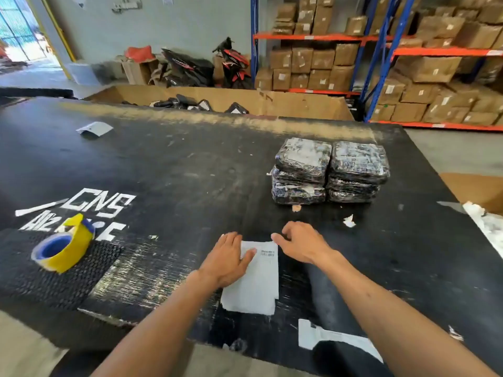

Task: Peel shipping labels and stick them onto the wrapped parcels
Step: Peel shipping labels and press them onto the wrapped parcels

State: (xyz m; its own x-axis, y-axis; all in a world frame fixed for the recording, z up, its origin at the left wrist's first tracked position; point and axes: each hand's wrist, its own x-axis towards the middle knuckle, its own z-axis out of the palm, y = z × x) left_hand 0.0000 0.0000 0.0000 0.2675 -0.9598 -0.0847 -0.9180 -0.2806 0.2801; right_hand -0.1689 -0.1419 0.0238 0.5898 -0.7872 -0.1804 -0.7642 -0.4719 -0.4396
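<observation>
The left hand lay flat and open on the left part of the label sheet, with the fingers spread and pressing it to the black worktop. The right hand was at the upper right corner of the sheet, the fingers bent and the fingertips touching the corner; I could not tell if it already pinched a label. The sheet lay near the front edge of the worktop, between both forearms. The wrapped parcels stood in two stacks side by side, further back and to the right, apart from the hands. A roll of yellow tape lay far to the left.
</observation>
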